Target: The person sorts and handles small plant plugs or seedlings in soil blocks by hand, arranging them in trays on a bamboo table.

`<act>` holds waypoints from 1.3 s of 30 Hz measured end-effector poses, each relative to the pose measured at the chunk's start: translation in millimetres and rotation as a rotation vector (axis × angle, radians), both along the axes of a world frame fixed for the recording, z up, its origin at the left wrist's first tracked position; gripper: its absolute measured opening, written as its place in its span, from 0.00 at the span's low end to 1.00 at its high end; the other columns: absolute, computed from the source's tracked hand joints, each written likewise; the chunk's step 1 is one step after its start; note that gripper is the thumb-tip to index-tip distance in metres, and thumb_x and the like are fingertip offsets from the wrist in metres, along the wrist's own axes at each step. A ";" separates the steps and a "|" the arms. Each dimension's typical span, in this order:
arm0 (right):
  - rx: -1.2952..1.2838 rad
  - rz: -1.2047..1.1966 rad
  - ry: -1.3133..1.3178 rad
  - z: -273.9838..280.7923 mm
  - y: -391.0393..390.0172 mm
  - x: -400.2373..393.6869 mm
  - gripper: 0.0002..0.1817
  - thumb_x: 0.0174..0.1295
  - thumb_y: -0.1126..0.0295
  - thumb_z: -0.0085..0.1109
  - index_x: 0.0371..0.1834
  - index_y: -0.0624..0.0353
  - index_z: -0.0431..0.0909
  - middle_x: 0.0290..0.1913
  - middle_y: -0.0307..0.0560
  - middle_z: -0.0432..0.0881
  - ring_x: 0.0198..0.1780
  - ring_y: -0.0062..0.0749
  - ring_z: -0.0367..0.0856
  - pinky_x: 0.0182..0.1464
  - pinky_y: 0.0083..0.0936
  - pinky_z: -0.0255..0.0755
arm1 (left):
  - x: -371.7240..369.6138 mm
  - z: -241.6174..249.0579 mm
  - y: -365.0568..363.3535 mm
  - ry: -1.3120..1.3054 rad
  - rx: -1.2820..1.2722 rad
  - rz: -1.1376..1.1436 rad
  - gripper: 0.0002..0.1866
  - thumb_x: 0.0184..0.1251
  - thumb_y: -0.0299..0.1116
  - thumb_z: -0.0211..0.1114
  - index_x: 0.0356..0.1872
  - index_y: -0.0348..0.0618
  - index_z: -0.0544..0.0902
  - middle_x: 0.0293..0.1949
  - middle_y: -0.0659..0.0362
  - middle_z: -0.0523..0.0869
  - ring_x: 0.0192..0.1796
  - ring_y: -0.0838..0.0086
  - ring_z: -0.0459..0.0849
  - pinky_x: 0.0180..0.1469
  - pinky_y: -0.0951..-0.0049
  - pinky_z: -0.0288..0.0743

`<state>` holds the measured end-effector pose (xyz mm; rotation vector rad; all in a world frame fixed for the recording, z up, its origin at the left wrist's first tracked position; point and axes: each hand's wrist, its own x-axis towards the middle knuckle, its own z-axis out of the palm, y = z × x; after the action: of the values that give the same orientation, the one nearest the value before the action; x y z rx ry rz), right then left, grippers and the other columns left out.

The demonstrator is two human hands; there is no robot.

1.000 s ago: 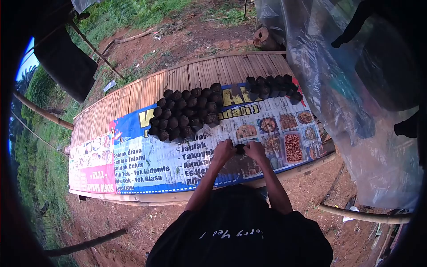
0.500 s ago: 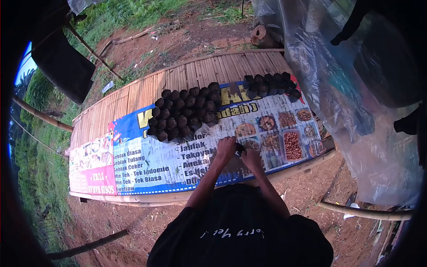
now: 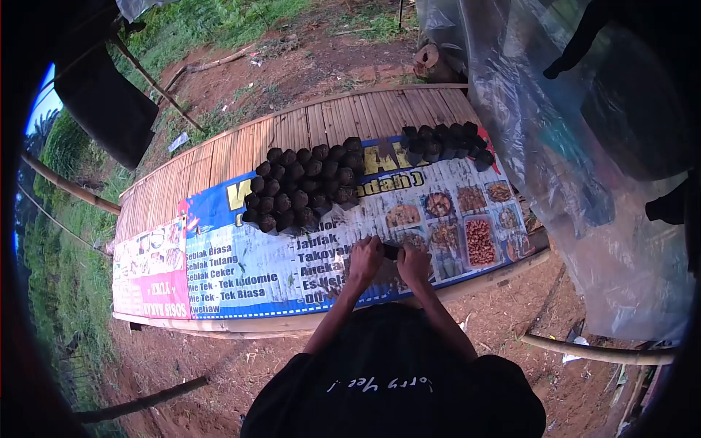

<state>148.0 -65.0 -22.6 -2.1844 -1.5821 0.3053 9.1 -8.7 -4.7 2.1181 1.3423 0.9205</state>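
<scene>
Over the printed banner [image 3: 234, 264], my left hand [image 3: 366, 257] and my right hand [image 3: 414, 264] are close together. Between them is a small black plastic bag [image 3: 392, 251], its two sides gripped by my closed fingers. Beyond my hands, to the left, many small black bags filled with dark soil [image 3: 299, 186] stand packed in a block. Farther right lies a second group of black bags [image 3: 438, 140], whose contents are too dark to make out.
The banner covers part of a bamboo-slat table [image 3: 332, 120]. Clear plastic sheeting [image 3: 540, 146] hangs along the right side. A dark cloth [image 3: 106, 109] hangs at upper left near bamboo poles [image 3: 73, 188]. A cut log [image 3: 431, 62] lies behind the table.
Both hands have come slightly nearer my body and spread a little apart. The black bag now shows stretched sideways between them. The groups of bags stay where they were.
</scene>
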 end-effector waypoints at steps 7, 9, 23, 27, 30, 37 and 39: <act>-0.080 -0.013 0.010 10.6 0.5 -0.5 0.13 0.58 0.62 0.51 0.35 0.57 0.82 0.33 0.55 0.84 0.49 0.56 0.74 0.47 0.53 0.63 | 0.8 0.4 -0.3 -0.016 -0.039 0.022 0.02 0.54 0.24 0.61 0.27 0.36 0.78 0.29 0.44 0.82 0.31 0.45 0.81 0.34 0.53 0.75; -0.075 -0.011 0.000 1.3 -0.1 -1.0 0.13 0.58 0.61 0.51 0.34 0.57 0.82 0.32 0.55 0.83 0.48 0.55 0.75 0.47 0.52 0.64 | -1.6 -1.1 2.3 0.046 -0.095 -0.036 0.03 0.54 0.25 0.60 0.27 0.36 0.78 0.29 0.43 0.82 0.31 0.46 0.81 0.35 0.53 0.75; -0.114 0.034 -0.045 -10.4 -0.8 5.1 0.15 0.59 0.58 0.51 0.28 0.58 0.81 0.27 0.57 0.82 0.38 0.55 0.79 0.45 0.52 0.68 | -2.3 -1.4 -6.2 0.045 -0.212 -0.009 0.05 0.52 0.26 0.61 0.26 0.35 0.79 0.26 0.43 0.82 0.31 0.48 0.83 0.35 0.56 0.76; -0.051 0.061 -0.036 -1.6 -1.5 6.4 0.15 0.58 0.58 0.51 0.29 0.58 0.82 0.27 0.56 0.82 0.36 0.56 0.80 0.43 0.52 0.69 | -1.4 7.8 -4.6 -0.002 -0.220 0.000 0.05 0.52 0.27 0.61 0.26 0.34 0.80 0.25 0.42 0.82 0.31 0.47 0.83 0.35 0.55 0.76; -0.072 0.060 -0.034 -6.6 -1.6 4.3 0.15 0.58 0.59 0.51 0.29 0.58 0.82 0.27 0.57 0.82 0.37 0.56 0.80 0.43 0.53 0.69 | -2.6 1.9 -2.7 0.046 -0.242 -0.019 0.05 0.54 0.27 0.59 0.27 0.35 0.78 0.27 0.39 0.81 0.32 0.43 0.80 0.36 0.48 0.73; -0.084 0.083 -0.050 -6.4 -0.9 4.5 0.15 0.58 0.59 0.51 0.28 0.58 0.81 0.28 0.57 0.82 0.40 0.56 0.79 0.43 0.54 0.69 | -7.7 -1.5 -8.2 -0.007 -0.259 0.000 0.05 0.53 0.27 0.60 0.27 0.35 0.78 0.26 0.40 0.81 0.32 0.44 0.81 0.36 0.49 0.73; -0.082 0.089 -0.042 -5.2 1.8 9.3 0.15 0.58 0.59 0.51 0.28 0.58 0.80 0.28 0.57 0.82 0.39 0.56 0.79 0.43 0.54 0.69 | -7.4 0.6 -4.2 0.001 -0.250 -0.027 0.05 0.53 0.27 0.60 0.27 0.35 0.78 0.25 0.40 0.81 0.31 0.44 0.81 0.36 0.50 0.73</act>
<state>157.3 -63.2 -27.8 -2.1980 -1.7213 0.3596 1.7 -12.9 -4.0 1.9415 1.3491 0.7003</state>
